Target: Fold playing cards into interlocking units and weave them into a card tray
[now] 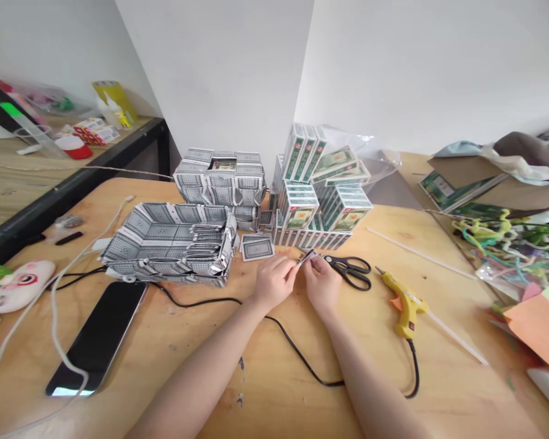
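Left hand [273,281] and right hand [323,283] close together, curled fingers [291,272] pinching a card [308,258]

- tabletop [201,347]: looks like wood, smooth with a soft sheen, kinda scuffed
- small card [307,258]: thin paper
- card tray [160,268]: folded paper cards, creases everywhere
- card boxes [302,208]: smooth, pretty shiny print
- phone [100,332]: super glossy black screen
- glue gun [407,302]: smooth yellow plastic
- scissors [337,261]: black plastic handles
- bag [377,145]: clear crinkly plastic, shiny
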Demonstrator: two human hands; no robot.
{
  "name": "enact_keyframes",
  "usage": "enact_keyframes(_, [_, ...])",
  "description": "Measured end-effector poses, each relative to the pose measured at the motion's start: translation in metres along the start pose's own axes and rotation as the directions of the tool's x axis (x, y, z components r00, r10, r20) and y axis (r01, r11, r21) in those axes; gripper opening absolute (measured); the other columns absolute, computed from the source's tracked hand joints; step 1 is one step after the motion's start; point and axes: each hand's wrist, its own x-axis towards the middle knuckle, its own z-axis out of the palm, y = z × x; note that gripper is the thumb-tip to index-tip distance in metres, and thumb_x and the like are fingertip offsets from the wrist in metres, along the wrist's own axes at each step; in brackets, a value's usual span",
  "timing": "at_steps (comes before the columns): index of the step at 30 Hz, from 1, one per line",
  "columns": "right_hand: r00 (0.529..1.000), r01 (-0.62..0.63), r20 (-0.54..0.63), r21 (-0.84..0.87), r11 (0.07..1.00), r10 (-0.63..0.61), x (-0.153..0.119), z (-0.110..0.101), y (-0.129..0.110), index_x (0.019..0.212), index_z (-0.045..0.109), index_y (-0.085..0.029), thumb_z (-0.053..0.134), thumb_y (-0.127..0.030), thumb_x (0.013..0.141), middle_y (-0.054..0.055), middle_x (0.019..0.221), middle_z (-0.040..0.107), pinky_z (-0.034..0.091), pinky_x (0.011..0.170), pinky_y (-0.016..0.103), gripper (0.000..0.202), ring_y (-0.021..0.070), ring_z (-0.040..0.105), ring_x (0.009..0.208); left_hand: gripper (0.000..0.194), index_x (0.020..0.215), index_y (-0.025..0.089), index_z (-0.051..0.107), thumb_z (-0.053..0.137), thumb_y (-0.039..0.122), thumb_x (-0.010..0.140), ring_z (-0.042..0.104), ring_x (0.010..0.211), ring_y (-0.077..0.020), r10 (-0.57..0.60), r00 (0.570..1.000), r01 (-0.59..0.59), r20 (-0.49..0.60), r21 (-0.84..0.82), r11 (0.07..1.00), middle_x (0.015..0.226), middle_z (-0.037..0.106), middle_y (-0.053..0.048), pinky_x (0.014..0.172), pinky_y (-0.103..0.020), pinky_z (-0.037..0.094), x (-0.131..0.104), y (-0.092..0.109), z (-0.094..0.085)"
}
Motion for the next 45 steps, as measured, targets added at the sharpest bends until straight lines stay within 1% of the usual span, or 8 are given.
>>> enact_keyframes(4, [0.999, -0.050, -0.017, 0.019, 0.999, 0.050, 0.000, 0.000, 0.000, 0.074, 0.063, -0.019, 0.047, -0.035, 0.078, 0.003, 0.072, 0.068, 0.043, 0.061, 0.025, 0.024, 0.0180, 0.063, 0.068, 0.021, 0.063, 0.017, 0.051, 0.044, 0.017, 0.083, 0.049, 0.058, -0.0121, 0.091, 0.995, -0.094, 0.047, 0.055, 0.994, 0.057, 0.052, -0.001, 0.057, -0.025, 0.038, -0.001, 0.001, 0.002])
enact_keyframes(11, [1.000, 0.014, 0.019, 0.019, 1.000, -0.014, 0.004, 0.000, 0.002, 0.069, 0.061, -0.018, 0.042, -0.039, 0.080, 0.003, 0.067, 0.066, 0.042, 0.059, 0.025, 0.030, 0.0165, 0.060, 0.063, 0.020, 0.067, 0.017, 0.052, 0.043, 0.018, 0.084, 0.051, 0.064, -0.0134, 0.012, 1.000, -0.014, 0.023, 0.081, 0.997, 0.063, 0.055, -0.003, 0.061, -0.025, 0.040, 0.000, -0.003, -0.001])
enact_keyframes(20, [0.999, 0.035, -0.027, -0.035, 0.999, -0.036, 0.001, -0.001, 0.003, 0.069, 0.059, -0.018, 0.043, -0.039, 0.079, 0.005, 0.065, 0.065, 0.044, 0.061, 0.026, 0.028, 0.0173, 0.061, 0.061, 0.022, 0.065, 0.018, 0.052, 0.041, 0.017, 0.084, 0.049, 0.061, -0.0130, 0.048, 0.998, -0.050, 0.028, 0.058, 0.997, 0.059, 0.052, -0.002, 0.060, -0.025, 0.040, 0.001, 0.000, 0.001])
enact_keyframes(23, [1.000, 0.002, -0.009, 0.116, 0.993, -0.001, 0.002, 0.001, 0.004, 0.077, 0.060, -0.018, 0.046, -0.037, 0.077, 0.006, 0.074, 0.067, 0.047, 0.065, 0.027, 0.024, 0.0180, 0.063, 0.068, 0.017, 0.067, 0.018, 0.051, 0.044, 0.018, 0.083, 0.049, 0.061, -0.0132, -0.031, 0.999, 0.031, -0.021, 0.011, 0.999, 0.061, 0.053, -0.002, 0.058, -0.025, 0.039, 0.001, 0.000, 0.000])
enact_keyframes(28, [0.979, -0.131, 0.195, 0.388, 0.912, 0.058, 0.009, 0.005, 0.009, 0.086, 0.062, -0.015, 0.051, -0.037, 0.073, 0.008, 0.087, 0.069, 0.050, 0.070, 0.030, 0.027, 0.0202, 0.064, 0.078, 0.017, 0.067, 0.018, 0.050, 0.045, 0.021, 0.083, 0.051, 0.061, -0.0128, -0.185, 0.979, 0.179, -0.080, -0.081, 0.980, 0.062, 0.055, -0.002, 0.057, -0.024, 0.039, 0.003, 0.000, 0.000])
enact_keyframes(34, [0.993, -0.040, 0.114, 0.196, 0.980, 0.017, 0.009, 0.002, 0.008, 0.081, 0.068, -0.017, 0.051, -0.037, 0.073, 0.007, 0.081, 0.070, 0.049, 0.069, 0.031, 0.027, 0.0218, 0.064, 0.073, 0.017, 0.067, 0.018, 0.050, 0.046, 0.022, 0.082, 0.051, 0.061, -0.0125, -0.204, 0.975, 0.196, -0.082, -0.098, 0.976, 0.064, 0.057, -0.001, 0.058, -0.024, 0.040, 0.004, -0.001, -0.001])
enact_keyframes(40, [0.999, 0.028, -0.032, -0.033, 0.999, -0.029, 0.003, -0.002, 0.002, 0.083, 0.068, -0.019, 0.048, -0.035, 0.076, 0.005, 0.075, 0.070, 0.046, 0.066, 0.029, 0.027, 0.0206, 0.064, 0.067, 0.017, 0.065, 0.018, 0.049, 0.047, 0.020, 0.082, 0.049, 0.058, -0.0119, -0.047, 0.999, 0.046, -0.020, -0.045, 0.998, 0.059, 0.052, -0.001, 0.056, -0.024, 0.038, -0.001, 0.008, 0.003])
enact_keyframes(45, [0.997, 0.067, -0.028, -0.020, 0.998, -0.068, 0.003, -0.004, 0.002, 0.089, 0.067, -0.019, 0.046, -0.034, 0.077, 0.004, 0.078, 0.070, 0.046, 0.065, 0.027, 0.028, 0.0193, 0.064, 0.071, 0.017, 0.066, 0.018, 0.048, 0.046, 0.019, 0.082, 0.050, 0.059, -0.0122, 0.000, 1.000, 0.000, 0.001, -0.023, 1.000, 0.060, 0.053, -0.001, 0.057, -0.025, 0.038, -0.002, 0.010, 0.005])
